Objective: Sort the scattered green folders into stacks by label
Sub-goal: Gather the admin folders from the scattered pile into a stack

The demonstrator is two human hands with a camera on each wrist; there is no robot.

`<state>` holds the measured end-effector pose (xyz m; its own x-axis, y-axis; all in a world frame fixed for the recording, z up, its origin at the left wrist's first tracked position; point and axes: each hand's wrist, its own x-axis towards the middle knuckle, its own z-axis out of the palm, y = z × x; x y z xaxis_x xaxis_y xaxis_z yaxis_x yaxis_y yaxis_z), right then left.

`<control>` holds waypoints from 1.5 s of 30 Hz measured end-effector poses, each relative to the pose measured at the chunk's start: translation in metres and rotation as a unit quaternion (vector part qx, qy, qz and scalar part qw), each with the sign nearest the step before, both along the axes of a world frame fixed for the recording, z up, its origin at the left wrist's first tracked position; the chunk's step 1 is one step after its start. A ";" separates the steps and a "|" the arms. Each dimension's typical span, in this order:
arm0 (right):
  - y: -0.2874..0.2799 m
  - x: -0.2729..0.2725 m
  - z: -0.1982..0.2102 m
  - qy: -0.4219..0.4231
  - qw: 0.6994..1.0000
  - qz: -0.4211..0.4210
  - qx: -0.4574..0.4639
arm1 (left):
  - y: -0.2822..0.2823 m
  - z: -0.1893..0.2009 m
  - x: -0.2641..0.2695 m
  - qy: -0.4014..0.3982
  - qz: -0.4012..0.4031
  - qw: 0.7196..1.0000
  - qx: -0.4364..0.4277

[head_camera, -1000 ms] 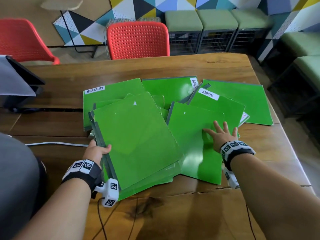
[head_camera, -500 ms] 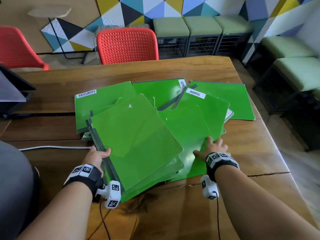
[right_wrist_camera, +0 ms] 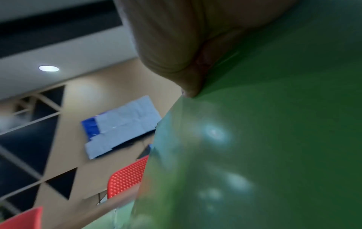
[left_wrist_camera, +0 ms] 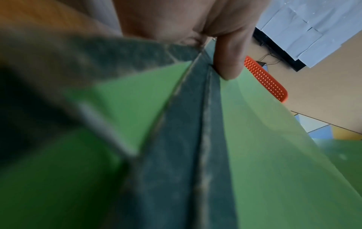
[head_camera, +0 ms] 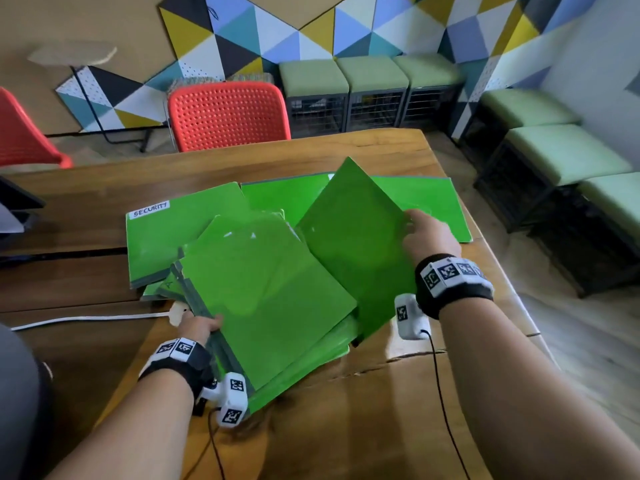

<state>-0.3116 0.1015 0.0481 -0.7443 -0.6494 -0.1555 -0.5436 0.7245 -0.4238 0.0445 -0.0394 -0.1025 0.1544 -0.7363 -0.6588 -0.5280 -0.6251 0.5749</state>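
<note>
Both hands are on folders right now. Right hand (head_camera: 427,237) is gripping the right edge of one folder (head_camera: 356,251) and has it tipped up on a slant, far corner pointing up over the pile. From the right wrist cam I can see my thumb (right_wrist_camera: 176,51) pressed on its glossy green face; the other fingers are behind it, out of sight. No label on the side facing me.

Left hand (head_camera: 201,328) pinches the near-left edge of a small stack (head_camera: 266,306). The left wrist cam shows the thumb (left_wrist_camera: 228,58) on top of the upper cover, with grey spines running away from it; fingers are underneath, so I can't see them. The stack is tilted a bit, its near end sitting on the table (head_camera: 346,427), and it's touching the lifted folder along the right side.

Behind those, more green folders lie flat and overlapping on the table. One at the back left has a white SECURITY label (head_camera: 149,209). Another folder (head_camera: 426,199) lies at the back right, partly hidden by the raised one.

A white cable (head_camera: 86,318) runs along the table on the left, ending near my left hand. A red chair (head_camera: 227,116) is across the table, and green stools (head_camera: 372,76) line the patterned wall.
</note>
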 end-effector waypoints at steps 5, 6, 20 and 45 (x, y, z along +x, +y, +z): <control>-0.010 0.019 0.068 0.136 0.987 0.034 -0.081 | 0.008 0.015 0.002 -0.010 0.055 0.998 0.021; -0.014 0.022 0.074 0.130 0.986 0.036 -0.093 | 0.008 0.016 0.001 -0.002 0.060 0.998 0.016; -0.048 0.071 -0.114 -0.136 0.988 0.068 0.041 | 0.011 0.000 0.000 0.058 0.071 0.991 -0.096; -0.022 -0.043 -0.096 -0.208 0.949 -0.200 -0.131 | 0.004 0.022 -0.013 -0.015 0.015 0.999 -0.049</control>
